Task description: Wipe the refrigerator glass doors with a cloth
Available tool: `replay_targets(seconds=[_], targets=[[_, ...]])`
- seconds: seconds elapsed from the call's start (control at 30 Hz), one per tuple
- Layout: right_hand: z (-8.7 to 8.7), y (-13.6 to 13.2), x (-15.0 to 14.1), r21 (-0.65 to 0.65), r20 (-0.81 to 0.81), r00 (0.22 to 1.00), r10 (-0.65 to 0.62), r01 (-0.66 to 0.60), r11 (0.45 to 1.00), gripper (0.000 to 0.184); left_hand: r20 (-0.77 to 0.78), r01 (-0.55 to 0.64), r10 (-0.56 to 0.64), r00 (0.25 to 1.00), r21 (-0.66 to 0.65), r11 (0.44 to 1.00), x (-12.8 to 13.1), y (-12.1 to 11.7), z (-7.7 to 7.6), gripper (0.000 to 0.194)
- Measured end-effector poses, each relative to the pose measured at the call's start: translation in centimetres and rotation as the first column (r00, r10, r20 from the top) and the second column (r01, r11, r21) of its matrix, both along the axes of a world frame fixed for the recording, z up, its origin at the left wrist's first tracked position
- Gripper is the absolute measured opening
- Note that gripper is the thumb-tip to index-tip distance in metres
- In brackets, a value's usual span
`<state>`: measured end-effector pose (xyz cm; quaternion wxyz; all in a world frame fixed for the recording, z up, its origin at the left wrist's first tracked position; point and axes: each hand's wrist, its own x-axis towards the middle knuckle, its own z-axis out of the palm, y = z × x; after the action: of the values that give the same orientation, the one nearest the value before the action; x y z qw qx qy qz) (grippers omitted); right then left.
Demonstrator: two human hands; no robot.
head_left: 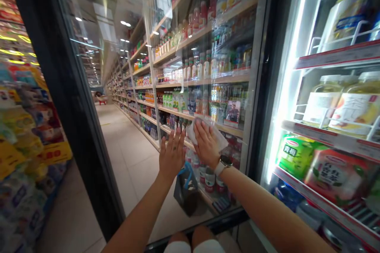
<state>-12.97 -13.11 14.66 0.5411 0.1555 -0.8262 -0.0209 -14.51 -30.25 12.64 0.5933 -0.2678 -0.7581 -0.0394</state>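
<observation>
A framed glass door (142, 47) stands swung open in front of me. My right hand (205, 144), with a watch on its wrist, lies flat over a thin white cloth (219, 136) and presses it to the glass. The palm hides part of the cloth, and one corner sticks out to the right of the fingers. Left of it, my left hand (172, 152) has its fingers stretched out and holds nothing. It is raised at the glass, but I cannot tell whether it touches.
To the right, a lit cooler (289, 63) holds bottles (322, 101) and drink packs (335, 174) on wire-fronted shelves. Through or reflected in the glass appear long shelves of drinks (196, 67) and a dark bucket (187, 193). The door's black frame (71, 102) borders stacked goods (23, 126) at left.
</observation>
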Motion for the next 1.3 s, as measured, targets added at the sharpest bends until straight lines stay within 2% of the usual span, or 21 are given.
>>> replay_targets(seconds=[0.07, 0.13, 0.23, 0.3, 0.33, 0.37, 0.43, 0.5, 0.6, 0.67, 0.7, 0.73, 0.8, 0.9, 0.97, 1.03, 1.07, 1.1, 1.17, 1.3], targets=[[-3.5, 0.1, 0.0, 0.076, 0.014, 0.999, 0.03, -0.031, 0.997, 0.063, 0.027, -0.006, 0.006, 1.0, 0.0, 1.0, 0.1, 0.0, -1.8, 0.068], [-7.6, 0.2, 0.1, 0.14, 0.016, 0.998, 0.061, -0.062, 0.988, 0.056, 0.031, -0.011, 0.012, 0.999, -0.028, 1.0, 0.1, -0.1, -3.8, 0.069], [-13.0, 0.4, 0.1, 0.174, 0.073, 0.995, 0.068, -0.079, 0.982, 0.057, -0.02, -0.042, 0.042, 0.999, -0.038, 0.998, 0.0, -0.5, -5.8, 0.067], [-14.8, 0.4, 0.0, 0.171, 0.069, 0.995, 0.078, -0.089, 0.981, 0.061, -0.065, -0.06, 0.057, 0.996, -0.032, 0.998, -0.2, -0.6, -6.2, 0.066], [-15.0, 0.3, 0.0, 0.166, 0.064, 0.994, 0.083, -0.092, 0.982, 0.064, -0.08, -0.06, 0.057, 0.995, -0.031, 0.998, -0.2, -0.6, -6.2, 0.066], [-14.7, 0.2, 0.0, 0.163, 0.054, 0.994, 0.091, -0.099, 0.982, 0.066, -0.088, -0.055, 0.052, 0.995, -0.028, 0.998, -0.3, -0.7, -6.1, 0.065], [-12.7, 0.0, 0.1, 0.147, 0.033, 0.994, 0.103, -0.106, 0.983, 0.07, -0.082, -0.047, 0.044, 0.996, -0.023, 0.999, -0.4, -0.7, -5.9, 0.065], [-9.4, -0.3, 0.2, 0.099, 0.007, 0.996, 0.094, -0.095, 0.991, 0.074, -0.082, -0.061, 0.059, 0.995, -0.017, 0.998, -0.4, -0.7, -5.8, 0.065], [-4.4, -0.8, 0.2, -0.063, -0.026, 0.999, 0.029, -0.031, 0.998, 0.08, -0.105, -0.091, 0.088, 0.991, -0.025, 0.996, -0.3, -0.6, -5.8, 0.066], [-2.8, -1.2, 0.1, -0.137, -0.039, 0.999, 0.011, -0.017, 0.99, 0.082, -0.111, -0.087, 0.084, 0.99, -0.028, 0.996, -0.2, -0.6, -5.8, 0.066], [-2.9, -1.3, 0.0, -0.15, -0.04, 0.999, 0.01, -0.016, 0.989, 0.081, -0.111, -0.082, 0.079, 0.991, -0.026, 0.996, -0.1, -0.5, -5.8, 0.066], [-3.5, -1.5, -0.1, -0.145, -0.039, 0.999, 0.013, -0.019, 0.989, 0.079, -0.111, -0.077, 0.074, 0.991, -0.023, 0.997, -0.1, -0.5, -5.8, 0.066], [-6.2, -1.6, -0.1, -0.099, -0.041, 0.999, 0.024, -0.028, 0.995, 0.075, -0.109, -0.067, 0.064, 0.992, -0.019, 0.998, -0.1, -0.5, -5.9, 0.065], [-12.1, -1.4, 0.3, -0.002, -0.071, 0.996, 0.054, -0.054, 0.999, 0.067, -0.103, -0.05, 0.048, 0.994, -0.021, 0.999, -0.2, -0.5, -6.1, 0.063], [-15.7, -1.1, 0.7, 0.053, -0.036, 0.998, 0.055, -0.053, 0.997, 0.065, -0.103, -0.045, 0.042, 0.994, -0.028, 0.999, -0.3, -0.5, -6.1, 0.064], [-17.8, -0.7, 1.0, 0.084, -0.019, 0.998, 0.054, -0.052, 0.995, 0.066, -0.105, -0.031, 0.029, 0.994, -0.018, 0.999, -0.4, -0.4, -6.1, 0.066], [-18.1, -0.5, 1.1, 0.095, -0.009, 0.998, 0.054, -0.053, 0.994, 0.068, -0.103, -0.018, 0.017, 0.995, -0.008, 1.0, -0.4, -0.3, -6.0, 0.066], [-17.7, -0.4, 1.1, 0.101, 0.004, 0.999, 0.053, -0.053, 0.994, 0.07, -0.1, -0.003, 0.004, 0.995, 0.003, 1.0, -0.4, -0.3, -6.0, 0.066], [-15.3, -0.3, 0.8, 0.084, 0.03, 0.999, 0.042, -0.044, 0.995, 0.073, -0.1, 0.016, -0.014, 0.995, 0.012, 1.0, -0.5, -0.2, -5.8, 0.064], [-6.6, -0.7, -0.1, -0.093, -0.002, 1.0, -0.01, 0.01, 0.996, 0.078, -0.111, 0.023, -0.02, 0.994, 0.022, 1.0, -0.5, -0.2, -5.7, 0.062]])
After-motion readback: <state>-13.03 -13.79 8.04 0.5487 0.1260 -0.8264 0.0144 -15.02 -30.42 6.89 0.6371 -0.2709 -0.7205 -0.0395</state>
